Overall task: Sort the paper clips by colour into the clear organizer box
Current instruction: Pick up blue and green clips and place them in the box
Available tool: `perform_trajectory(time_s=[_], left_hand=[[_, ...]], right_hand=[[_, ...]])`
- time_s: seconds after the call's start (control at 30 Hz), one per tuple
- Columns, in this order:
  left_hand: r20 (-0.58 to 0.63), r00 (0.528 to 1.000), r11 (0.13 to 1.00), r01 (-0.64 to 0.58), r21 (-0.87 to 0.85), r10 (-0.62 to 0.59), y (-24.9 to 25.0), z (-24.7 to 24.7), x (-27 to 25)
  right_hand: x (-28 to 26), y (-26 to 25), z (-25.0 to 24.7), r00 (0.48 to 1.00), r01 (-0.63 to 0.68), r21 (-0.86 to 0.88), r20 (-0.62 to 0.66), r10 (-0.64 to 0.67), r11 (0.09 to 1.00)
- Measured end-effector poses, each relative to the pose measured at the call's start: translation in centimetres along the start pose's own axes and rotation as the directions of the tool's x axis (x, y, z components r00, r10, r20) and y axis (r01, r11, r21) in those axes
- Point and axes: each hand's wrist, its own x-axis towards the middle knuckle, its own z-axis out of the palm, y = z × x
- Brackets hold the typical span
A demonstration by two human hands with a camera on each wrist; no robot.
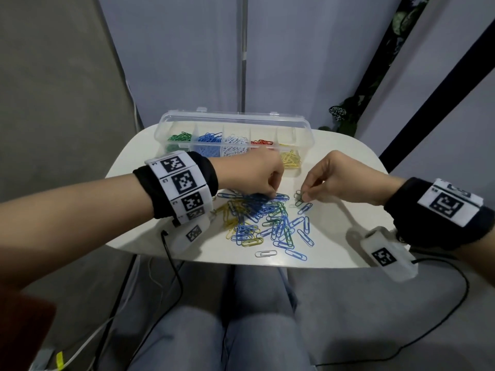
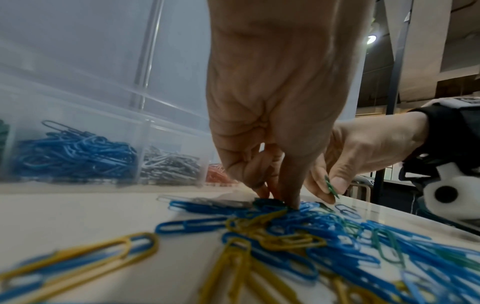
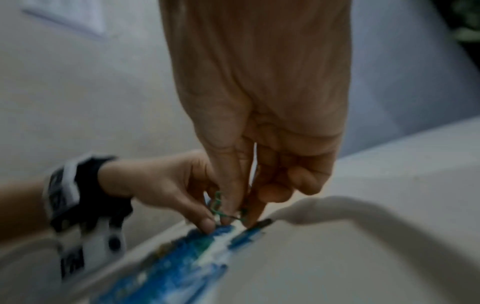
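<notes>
The clear organizer box stands open at the back of the white table; its compartments hold green, blue, white, red and yellow clips, from left to right. A pile of loose clips, mostly blue with green and yellow, lies in the middle. My left hand points down at the pile's far edge. Its thumb and fingertips pinch a dark green clip there. Just to the right, my right hand pinches a green clip a little above the table.
A single white clip and a blue clip lie near the table's front edge. Wrist camera units and their black cables hang beside both forearms. My legs are under the table. A dark post and a plant stand at the back right.
</notes>
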Motion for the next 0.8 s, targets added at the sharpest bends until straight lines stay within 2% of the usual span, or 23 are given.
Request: perform_trajectory(time_s=[0.13,0.3,0.43,0.6,0.73,0.8], left_hand=[[0.036,0.999,1.000,0.006,0.002,-0.006,0.0,0.0,0.1],[0.037,0.999,1.000,-0.005,-0.014,0.006,-0.1,0.0,-0.1],[0.025,1.000,0.998,-0.001,-0.065,0.002,-0.3,-0.4,-0.4],[0.069,0.997,0.994,0.049,-0.099,-0.042,-1.0,-1.6,-1.0],[0.055,0.994,0.973,0.108,-0.204,-0.099,-1.4,-2.5,-1.6],[0.107,0.988,0.954,0.136,-0.266,-0.111,-1.5,-2.9,-2.0]], right_hand=[[0.2,-0.1,-0.4,0.998,-0.067,0.216,0.019,0.065,0.974],[0.6,-0.3,-0.3,0.997,-0.078,0.216,-0.004,0.081,0.973],[1.0,-0.6,0.0,0.996,-0.054,0.039,-0.075,0.057,0.998],[0.8,-1.0,0.5,0.999,0.008,-0.283,-0.042,-0.020,0.959],[0.6,-1.4,0.6,0.996,0.063,-0.393,-0.030,-0.082,0.917],[0.6,-1.6,0.6,0.996,0.068,-0.425,-0.019,-0.085,0.903]])
